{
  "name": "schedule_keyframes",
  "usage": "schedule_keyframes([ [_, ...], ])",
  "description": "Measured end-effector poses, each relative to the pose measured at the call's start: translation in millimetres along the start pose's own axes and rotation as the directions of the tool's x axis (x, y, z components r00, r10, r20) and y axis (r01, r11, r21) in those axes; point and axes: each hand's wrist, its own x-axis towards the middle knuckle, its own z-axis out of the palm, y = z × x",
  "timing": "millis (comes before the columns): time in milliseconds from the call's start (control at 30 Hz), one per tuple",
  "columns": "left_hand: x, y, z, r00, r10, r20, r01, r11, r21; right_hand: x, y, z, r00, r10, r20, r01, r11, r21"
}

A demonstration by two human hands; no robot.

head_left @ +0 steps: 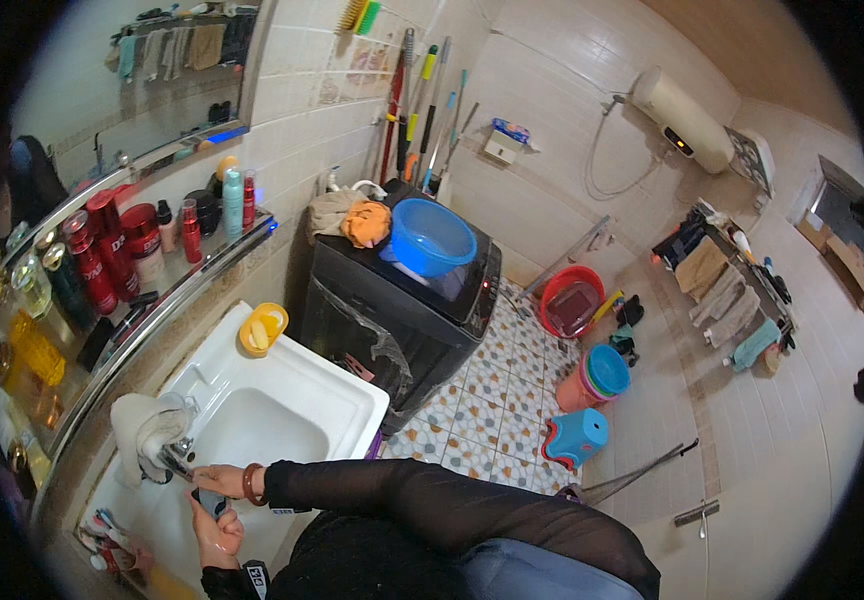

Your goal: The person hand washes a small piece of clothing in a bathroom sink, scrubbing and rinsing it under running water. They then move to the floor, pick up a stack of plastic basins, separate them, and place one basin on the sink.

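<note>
Over the white sink (352,392), my two hands are close together below the tap (178,458). A small dark grey object (211,501) is between them; its kind is too small to make out. My left hand (220,538) curls around it from below, palm partly turned up. From above, my right hand (220,479), with a brown bangle at the wrist, closes on its upper end, right beside the tap. A light cloth (148,430) is draped over the tap's base. On the sink's far rim rests a yellow soap dish (262,330) with soap in it.
A glass shelf with red bottles (92,260) runs along the left wall under a mirror (152,90). Beyond the sink stands a dark washing machine (382,330), bearing a blue basin (433,236). A red basin (571,301) and a blue stool (578,438) are on the patterned floor.
</note>
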Motion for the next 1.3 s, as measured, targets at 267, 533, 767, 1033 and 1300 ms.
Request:
schedule_keyframes([
  [267, -27, -4, 23, 0.991, 0.131, -0.041, -0.135, 0.983, -0.122, 9, -24, -11, 0.964, -0.198, -0.178, 0.152, 0.958, -0.242],
  [533, 45, -7, -44, 0.831, 0.39, 0.395, -0.348, 0.921, -0.177, -39, -84, 37, 0.966, -0.234, -0.114, 0.196, 0.942, -0.272],
  [767, 43, -14, -26, 0.953, 0.267, -0.143, -0.283, 0.954, -0.099, -7, -42, 21, 0.938, -0.06, -0.341, -0.059, 0.943, -0.328],
  [1033, 26, 25, -59, 0.759, 0.646, 0.084, -0.621, 0.679, 0.392, -13, 2, 6, 0.986, -0.16, 0.05, 0.165, 0.979, -0.116],
  [1300, 9, -1, -72, 0.705, 0.683, 0.19, -0.696, 0.617, 0.368, -35, -8, -22, 0.967, 0.084, 0.241, -0.17, 0.915, 0.366],
])
